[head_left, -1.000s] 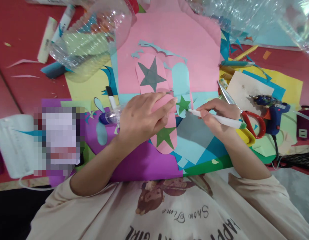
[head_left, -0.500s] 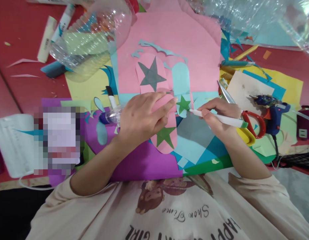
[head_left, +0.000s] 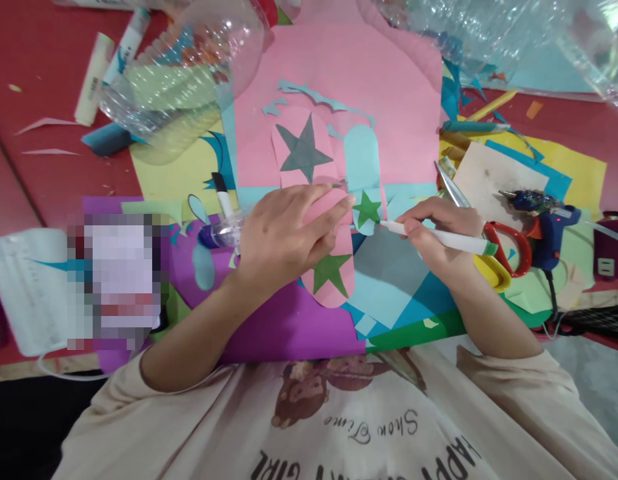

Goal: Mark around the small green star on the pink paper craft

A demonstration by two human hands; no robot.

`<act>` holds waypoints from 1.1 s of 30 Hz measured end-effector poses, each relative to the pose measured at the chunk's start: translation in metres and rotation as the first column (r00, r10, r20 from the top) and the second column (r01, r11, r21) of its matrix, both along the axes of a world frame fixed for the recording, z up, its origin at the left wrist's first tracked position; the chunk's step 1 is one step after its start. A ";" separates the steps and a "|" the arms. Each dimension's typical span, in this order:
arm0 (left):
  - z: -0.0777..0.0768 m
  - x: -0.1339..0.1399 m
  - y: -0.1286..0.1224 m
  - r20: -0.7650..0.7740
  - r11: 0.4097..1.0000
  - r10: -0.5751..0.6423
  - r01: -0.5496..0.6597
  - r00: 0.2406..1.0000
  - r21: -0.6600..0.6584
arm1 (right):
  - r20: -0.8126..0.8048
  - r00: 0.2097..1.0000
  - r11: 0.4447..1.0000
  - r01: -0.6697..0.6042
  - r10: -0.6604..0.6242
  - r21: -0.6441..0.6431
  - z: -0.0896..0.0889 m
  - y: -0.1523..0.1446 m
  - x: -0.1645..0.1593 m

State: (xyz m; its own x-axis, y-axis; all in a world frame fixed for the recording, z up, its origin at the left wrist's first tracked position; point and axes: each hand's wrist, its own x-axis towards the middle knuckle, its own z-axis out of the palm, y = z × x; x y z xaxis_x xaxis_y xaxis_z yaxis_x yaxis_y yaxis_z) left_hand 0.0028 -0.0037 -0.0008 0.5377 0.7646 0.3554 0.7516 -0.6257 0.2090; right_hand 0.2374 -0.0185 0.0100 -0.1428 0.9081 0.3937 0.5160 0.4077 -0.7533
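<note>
In my right hand (head_left: 439,233) is a white marker (head_left: 453,241) with a green end. Its tip points left at the right edge of a green star (head_left: 367,209) on a rounded light-blue paper strip (head_left: 363,157). My left hand (head_left: 293,227) lies open over a pink paper strip (head_left: 333,300), pressing it down, with the index fingertip near the light-blue strip. A second green star (head_left: 331,275) shows below the left hand, on the pink strip. Above it, a grey-green star (head_left: 305,150) sits on another rounded pink piece. Part of the strips is hidden under the left hand.
Red-handled scissors (head_left: 509,248) and a blue glue gun (head_left: 549,233) lie at the right. Clear plastic bottles (head_left: 189,73) lie toward the back. Purple paper (head_left: 289,327) is near my body. Markers (head_left: 95,80) and paper scraps lie at the left.
The marker tip has shifted very slightly right and down along the small star's edge. My left hand and the paper strips stay where they were.
</note>
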 end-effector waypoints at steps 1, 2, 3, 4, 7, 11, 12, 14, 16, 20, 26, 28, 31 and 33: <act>0.001 0.000 0.000 -0.024 1.000 0.004 -0.003 1.000 0.014 | 0.005 1.000 1.000 -0.002 0.002 -0.003 0.000 0.000 0.000; 0.001 0.000 0.000 -0.045 1.000 0.007 -0.006 0.999 0.025 | 0.005 1.000 1.000 0.000 0.000 -0.003 0.000 0.000 0.000; 0.002 0.001 0.000 -0.062 0.999 0.010 -0.008 0.998 0.032 | 0.001 1.000 1.000 0.006 -0.006 -0.003 0.001 0.000 0.000; 0.003 0.001 0.000 -0.077 0.999 0.010 -0.007 0.997 0.041 | -0.002 1.000 1.000 0.013 -0.013 -0.005 0.001 0.000 -0.001; 0.003 0.001 0.000 -0.089 0.996 -0.002 0.010 0.996 0.089 | -0.002 0.999 0.999 0.041 -0.041 -0.016 0.001 0.000 -0.001; 0.001 0.001 0.000 -0.058 0.978 -0.030 0.041 0.998 0.206 | -0.005 1.000 1.000 0.014 -0.014 -0.010 0.000 0.000 -0.001; 0.001 0.001 0.000 -0.057 0.977 -0.030 0.042 0.998 0.207 | -0.006 1.000 1.000 0.002 -0.002 -0.007 0.000 0.000 0.000; 0.000 0.001 0.000 -0.061 0.982 -0.029 0.040 0.998 0.186 | -0.009 1.000 1.000 -0.010 0.010 -0.006 0.000 0.000 0.000; 0.001 0.001 0.000 -0.052 0.984 -0.029 0.037 0.998 0.171 | -0.016 1.000 1.000 0.000 0.000 -0.007 0.001 0.000 0.000; 0.002 0.001 -0.001 -0.025 0.998 -0.002 0.003 1.000 0.057 | -0.015 1.000 1.000 0.016 -0.016 -0.009 0.001 0.000 -0.001; 0.000 -0.001 0.000 0.022 1.000 -0.020 0.020 1.000 0.013 | -0.010 1.000 1.000 -0.015 0.015 -0.006 0.002 0.000 0.000; -0.001 -0.001 0.000 0.042 1.000 -0.021 0.021 0.999 -0.003 | -0.012 1.000 1.000 -0.014 0.014 -0.018 0.003 0.000 0.000; -0.001 0.000 0.001 0.061 0.998 0.000 0.004 0.998 -0.070 | -0.020 1.000 1.000 -0.019 0.018 -0.025 0.004 0.000 -0.001; 0.000 0.000 0.001 0.059 0.997 0.009 -0.004 0.998 -0.079 | -0.033 0.999 1.000 -0.023 0.023 -0.018 0.004 0.000 -0.002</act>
